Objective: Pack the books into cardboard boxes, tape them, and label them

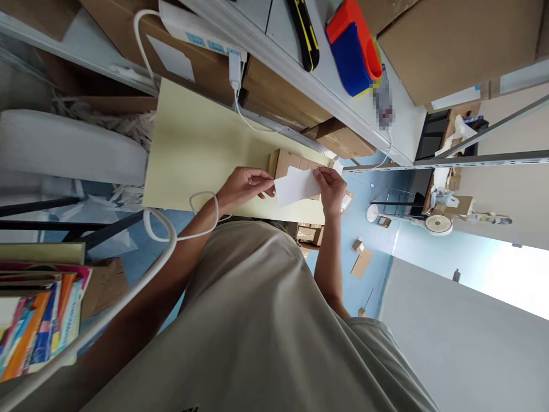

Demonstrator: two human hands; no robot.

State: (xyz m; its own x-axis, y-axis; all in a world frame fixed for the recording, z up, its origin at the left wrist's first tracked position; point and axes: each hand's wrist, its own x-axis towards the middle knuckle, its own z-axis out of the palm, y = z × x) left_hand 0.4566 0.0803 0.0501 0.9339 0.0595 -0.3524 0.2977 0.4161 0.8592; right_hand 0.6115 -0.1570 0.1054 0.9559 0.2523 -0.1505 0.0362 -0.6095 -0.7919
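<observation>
Between my hands is a white sheet of paper (pixel 298 186) with an uneven, angular outline. My right hand (pixel 331 187) pinches its right end between thumb and fingers. At the paper's left corner, the thumb and fingertips of my left hand (pixel 249 186) are pinched together on the edge. Behind the paper, a small cardboard box (pixel 283 162) sits on the pale yellow table (pixel 193 143), partly covered by the sheet. A white cable (pixel 206 233) loops over my left forearm.
A shelf (pixel 274 43) above the table holds a yellow-black utility knife (pixel 305 37) and a red-and-blue holder (pixel 354 51). Below it hang a power strip (pixel 201 31) and plugged-in charger (pixel 234 70), beside cardboard boxes (pixel 278 91). Colourful books (pixel 40 317) are stacked at lower left.
</observation>
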